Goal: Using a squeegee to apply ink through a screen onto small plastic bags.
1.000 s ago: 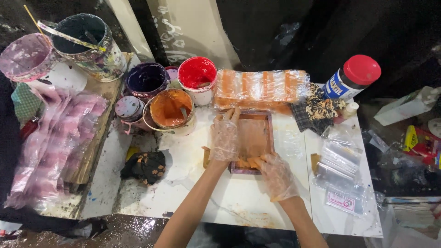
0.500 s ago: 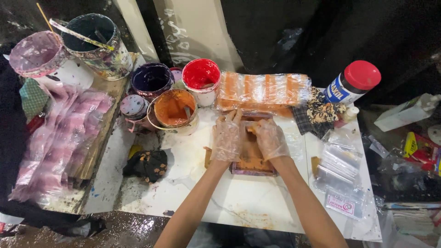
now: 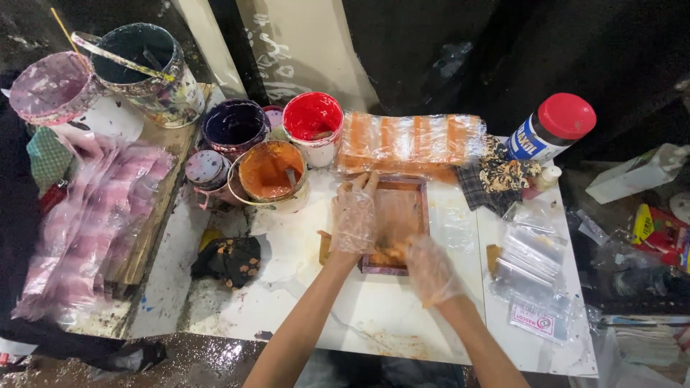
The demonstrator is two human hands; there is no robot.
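Note:
A small wooden-edged printing frame (image 3: 411,207) smeared with orange ink lies on the white tabletop (image 3: 374,320). My left hand (image 3: 353,219), in a clear plastic glove, lies along the frame's left side and holds it down, fingers pointing away from me. My right hand (image 3: 433,269), also gloved, is curled at the frame's near end around a small orange-stained scraper (image 3: 389,256), which is mostly hidden by the fingers. An open tub of orange ink (image 3: 269,172) stands just left of the frame.
Red ink tub (image 3: 311,118), dark purple tub (image 3: 233,126) and larger paint buckets (image 3: 140,61) stand at the back left. A plastic-wrapped orange bundle (image 3: 410,140) lies behind the frame. Red-lidded jar (image 3: 553,126), clear bags (image 3: 528,266), black rag (image 3: 230,259), pink plastic pile (image 3: 93,223).
My right hand went to the far end of the frame, then drew back along it to the near end. The left hand stayed on the frame's left side.

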